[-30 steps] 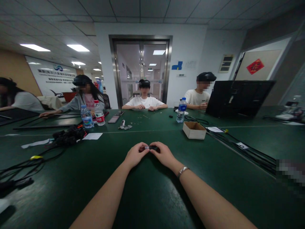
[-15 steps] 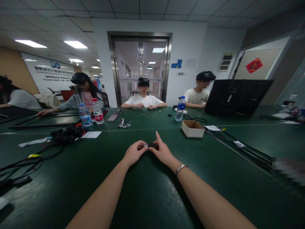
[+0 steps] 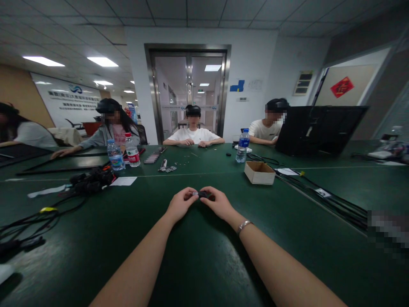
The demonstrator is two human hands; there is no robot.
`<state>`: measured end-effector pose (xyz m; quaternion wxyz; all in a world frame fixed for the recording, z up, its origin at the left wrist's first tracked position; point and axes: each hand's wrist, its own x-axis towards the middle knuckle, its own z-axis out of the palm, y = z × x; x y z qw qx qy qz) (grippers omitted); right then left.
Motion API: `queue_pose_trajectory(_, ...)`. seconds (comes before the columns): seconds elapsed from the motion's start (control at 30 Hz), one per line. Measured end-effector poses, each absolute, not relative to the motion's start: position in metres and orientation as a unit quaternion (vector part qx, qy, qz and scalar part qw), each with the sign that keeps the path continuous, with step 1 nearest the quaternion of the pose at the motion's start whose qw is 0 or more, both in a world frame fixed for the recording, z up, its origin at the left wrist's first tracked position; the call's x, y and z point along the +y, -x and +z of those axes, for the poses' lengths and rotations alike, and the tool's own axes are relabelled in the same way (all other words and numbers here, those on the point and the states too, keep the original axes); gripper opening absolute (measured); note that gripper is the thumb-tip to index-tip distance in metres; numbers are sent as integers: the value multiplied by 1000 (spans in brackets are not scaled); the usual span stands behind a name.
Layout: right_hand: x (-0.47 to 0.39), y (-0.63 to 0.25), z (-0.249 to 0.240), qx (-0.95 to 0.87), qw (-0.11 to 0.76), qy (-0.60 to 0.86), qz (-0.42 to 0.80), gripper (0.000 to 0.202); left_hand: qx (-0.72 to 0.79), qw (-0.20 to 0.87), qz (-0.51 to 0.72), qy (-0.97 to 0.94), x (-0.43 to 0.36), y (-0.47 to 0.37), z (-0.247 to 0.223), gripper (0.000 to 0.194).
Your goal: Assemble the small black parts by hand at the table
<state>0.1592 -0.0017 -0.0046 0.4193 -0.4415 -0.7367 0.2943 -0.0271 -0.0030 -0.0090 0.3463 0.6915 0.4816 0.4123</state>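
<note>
From the head view I have the left hand (image 3: 180, 205) pinched on a small pale piece (image 3: 195, 194) and the right hand (image 3: 220, 205) clamped on a small dark piece (image 3: 202, 195), end to end just above the green table (image 3: 198, 264). I can't tell whether they are joined. I judge this a fine two-handed fit or separation; any move calls for steady alignment.

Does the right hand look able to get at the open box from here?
Probably yes: bare tabletop lies between the right hand and the open box, though its fingers now hold the small dark piece.
</note>
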Motion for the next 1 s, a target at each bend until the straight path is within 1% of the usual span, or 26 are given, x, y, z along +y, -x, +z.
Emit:
queue_pose_trajectory(0.07, -3, -158, -4, -739, 423, 440, 285, 24, 481, 346, 414, -691, -2, 27, -10, 28)
queue_pose_trajectory(0.2, -3, -158, -3, -739, 420, 442, 287, 26, 503, 329, 416, -682, -1, 26, -11, 36)
queue_pose_trajectory(0.33, -3, -159, -4, -738, 415, 448, 287, 27, 553, 300, 372, -683, -1, 27, -10, 45)
queue_pose_trajectory(0.4, -2, -160, -5, -739, 414, 448, 287, 25, 541, 308, 375, -687, -2, 28, -10, 41)
queue_pose_trajectory(0.5, -1, -160, -5, -738, 418, 446, 285, 25, 494, 339, 412, -686, -3, 28, -9, 31)
queue_pose_trajectory(0.6, -1, -160, -6, -736, 419, 446, 290, 25, 493, 347, 418, -680, -4, 28, -7, 37)
queue_pose_trajectory(0.67, 0, -160, -6, -736, 417, 446, 293, 26, 512, 330, 401, -684, -5, 28, -6, 38)
queue_pose_trajectory(0.8, 0, -160, -7, -743, 413, 442, 288, 26, 536, 281, 357, -711, -7, 28, -3, 48)
queue_pose_trajectory(1.0, -2, -160, -4, -744, 399, 452, 287, 26, 531, 279, 354, -718, -8, 26, -2, 42)
